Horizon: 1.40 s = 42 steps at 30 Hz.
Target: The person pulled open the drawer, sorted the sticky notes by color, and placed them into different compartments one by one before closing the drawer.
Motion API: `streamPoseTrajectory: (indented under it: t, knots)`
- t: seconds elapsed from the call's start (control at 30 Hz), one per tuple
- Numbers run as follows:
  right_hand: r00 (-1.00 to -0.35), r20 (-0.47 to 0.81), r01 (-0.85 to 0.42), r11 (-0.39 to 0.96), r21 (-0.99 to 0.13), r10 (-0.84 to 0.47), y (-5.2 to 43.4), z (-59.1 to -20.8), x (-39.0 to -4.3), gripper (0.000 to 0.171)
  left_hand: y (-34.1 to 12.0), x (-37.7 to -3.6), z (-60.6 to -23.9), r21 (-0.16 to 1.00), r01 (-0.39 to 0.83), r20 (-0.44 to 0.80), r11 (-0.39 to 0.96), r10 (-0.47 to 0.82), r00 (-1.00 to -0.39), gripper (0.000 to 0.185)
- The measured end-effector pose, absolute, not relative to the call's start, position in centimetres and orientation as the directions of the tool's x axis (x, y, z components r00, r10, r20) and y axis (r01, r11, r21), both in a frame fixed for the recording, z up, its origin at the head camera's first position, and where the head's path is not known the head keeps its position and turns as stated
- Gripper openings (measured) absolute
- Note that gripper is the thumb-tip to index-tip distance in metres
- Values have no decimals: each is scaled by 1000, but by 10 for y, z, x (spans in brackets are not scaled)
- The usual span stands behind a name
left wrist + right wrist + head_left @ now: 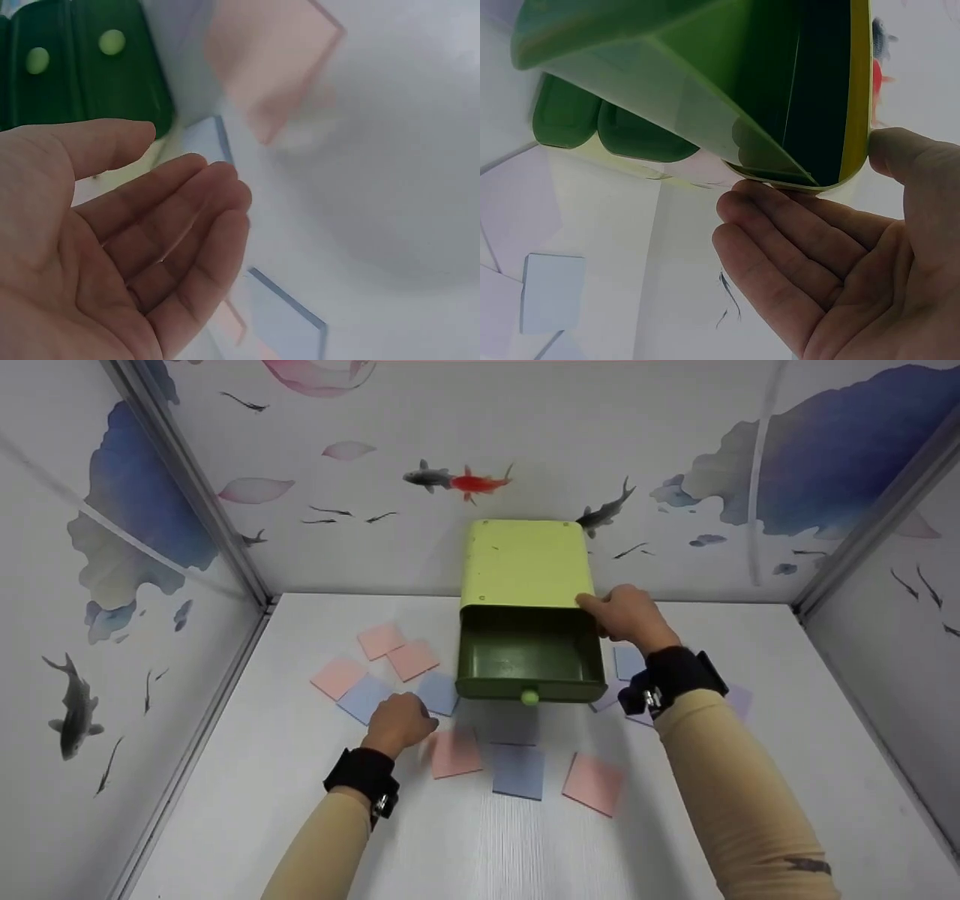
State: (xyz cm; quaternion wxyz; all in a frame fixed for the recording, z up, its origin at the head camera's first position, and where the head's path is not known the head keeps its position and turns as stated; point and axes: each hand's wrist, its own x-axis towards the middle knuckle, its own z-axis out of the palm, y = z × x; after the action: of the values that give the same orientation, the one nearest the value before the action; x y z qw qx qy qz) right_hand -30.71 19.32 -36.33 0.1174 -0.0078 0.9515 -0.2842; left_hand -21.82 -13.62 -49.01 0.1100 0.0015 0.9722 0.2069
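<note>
1. The right hand (628, 616) rests against the right front corner of the green drawer box (525, 564); the thumb lies on the top edge of the shell, and the fingers run nearly straight along the side and under the corner
2. In the right wrist view, the fingers (780, 232) of this grip are spread apart and lightly bent, touching the lower edge of the box; they do not wrap round it
3. The drawer (529, 660) stands pulled out of the shell, to the left of the right hand and towards the person; its inside is dark green, and a small pale green knob (530, 697) sits on its front face
4. The left hand (398, 722) hovers low over the white desk (247, 780), to the left of the drawer front and nearer the person
5. In the left wrist view, the left grip is relaxed: palm in view, fingers (187, 217) side by side and slightly curved, with nothing between them
6. A blue square card (439, 692) lies just beyond the left hand, between it and the drawer; a pink square card (456, 753) lies just to its right, blurred
7. Further pink and blue cards lie flat on the desk around both hands; some overlap
8. A blue card (628, 661) lies under the right wrist, partly hidden
</note>
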Motion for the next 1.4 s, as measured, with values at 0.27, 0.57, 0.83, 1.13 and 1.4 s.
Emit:
streamPoseTrajectory:
  t: [0.27,0.57,0.83,1.13,1.4]
  knots:
    - [-971,-226,58,833,-551,-82,194,-364,-308,58,-134,-218,-501,408,20,-170,913,98,-981,22]
    - [-968,-238,73,828,-557,-75,194,-365,-309,58,-119,-211,-515,408,74,-160,910,151,-975,41]
    - [-971,-227,70,812,-579,-78,195,-365,-308,57,-108,-206,-518,312,165,-156,936,222,-963,33]
    - [-970,-232,76,816,-572,-72,193,-367,-307,55,-102,-196,-517,270,195,-159,943,243,-957,62]
    - [-968,-240,81,825,-559,-68,194,-365,-308,56,-98,-194,-515,206,258,-129,944,288,-949,57]
